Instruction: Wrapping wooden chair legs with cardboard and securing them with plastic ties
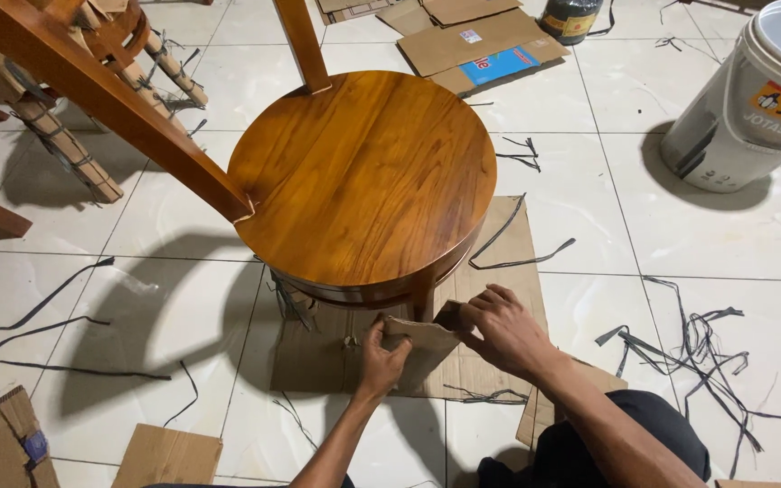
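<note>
Bright overhead light, soft floor shadows, sharp focus.

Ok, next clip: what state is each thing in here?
Left hand: gripping the cardboard wrap.
Right hand: gripping the same wrap.
Cardboard wrap: bent around the chair leg.
Wooden chair: upright, standing on flat cardboard.
Paint bucket: tilted, lid on.
Black straps: cut, scattered on the floor.

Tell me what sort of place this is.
Probably a furniture finishing or packing workshop: a varnished round wooden chair on a tiled floor, cardboard held by both hands, a paint bucket nearby.
</note>
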